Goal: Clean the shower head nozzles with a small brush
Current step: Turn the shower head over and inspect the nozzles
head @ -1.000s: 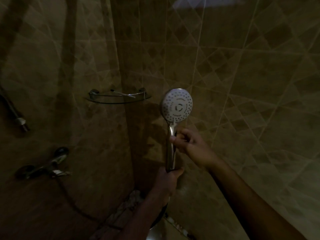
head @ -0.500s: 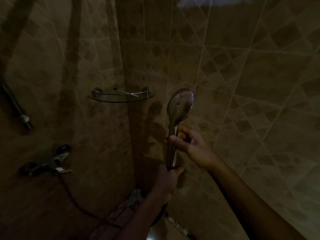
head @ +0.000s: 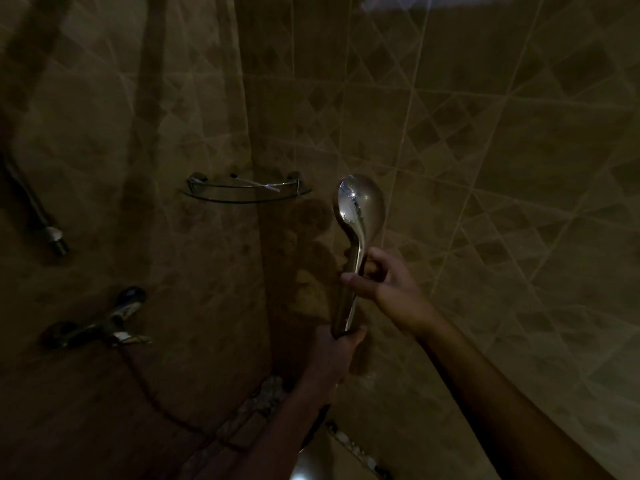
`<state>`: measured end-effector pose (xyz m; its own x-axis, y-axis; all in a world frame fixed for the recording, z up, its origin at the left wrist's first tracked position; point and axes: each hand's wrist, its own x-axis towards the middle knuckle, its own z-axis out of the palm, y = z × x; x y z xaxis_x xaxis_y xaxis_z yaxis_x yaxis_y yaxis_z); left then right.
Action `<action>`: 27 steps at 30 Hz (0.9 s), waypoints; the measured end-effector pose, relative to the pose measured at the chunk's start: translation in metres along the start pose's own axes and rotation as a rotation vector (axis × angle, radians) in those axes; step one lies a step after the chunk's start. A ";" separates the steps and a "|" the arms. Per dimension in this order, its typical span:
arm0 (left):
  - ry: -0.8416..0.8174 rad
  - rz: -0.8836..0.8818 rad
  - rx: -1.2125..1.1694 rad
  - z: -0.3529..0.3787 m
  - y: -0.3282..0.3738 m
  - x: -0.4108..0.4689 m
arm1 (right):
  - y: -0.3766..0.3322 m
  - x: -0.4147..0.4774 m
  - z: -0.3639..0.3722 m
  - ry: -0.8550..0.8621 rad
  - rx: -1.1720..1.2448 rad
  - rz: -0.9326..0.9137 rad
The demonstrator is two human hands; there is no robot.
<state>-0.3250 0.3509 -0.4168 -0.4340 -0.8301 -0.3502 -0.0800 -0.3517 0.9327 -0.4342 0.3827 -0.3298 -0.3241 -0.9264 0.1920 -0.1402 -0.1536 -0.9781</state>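
Dim tiled shower corner. The shower head [head: 362, 206] is held upright in the middle of the scene, just right of the wall corner, with its shiny chrome back toward the camera; the nozzle face points away and can't be seen. The left hand [head: 337, 351] is wrapped around the bottom end of the handle [head: 348, 306], and the right hand [head: 381, 277] is curled around the neck just below the head, thumb across the near side. No brush in view, and I can't tell if one is tucked in either hand. Handling guess: rigid plastic or metal body, fairly light, not fragile, but the polished chrome looks slick, more so if wet. The hose [head: 152, 386] running to the tap [head: 100, 323] at the near left will likely tug and twist against any turn. Best hold is probably on the handle, one hand low and firm, which frees the other for brushing. Gripping the round head itself would cover nozzles and slip. The face would need turning toward the person before scrubbing. A glass corner shelf [head: 242, 197] sits just left of the head, apart from it; a wide swing could knock it.
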 end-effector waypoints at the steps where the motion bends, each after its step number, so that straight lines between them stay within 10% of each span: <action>1: -0.011 0.000 0.013 0.000 0.000 0.001 | 0.001 0.000 -0.001 0.002 -0.031 -0.017; 27: -0.005 -0.019 0.178 -0.006 -0.004 0.017 | -0.003 0.014 0.001 -0.055 0.020 0.010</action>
<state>-0.3263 0.3357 -0.4274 -0.4356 -0.8218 -0.3674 -0.2450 -0.2845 0.9268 -0.4379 0.3696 -0.3243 -0.2729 -0.9454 0.1780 -0.1182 -0.1507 -0.9815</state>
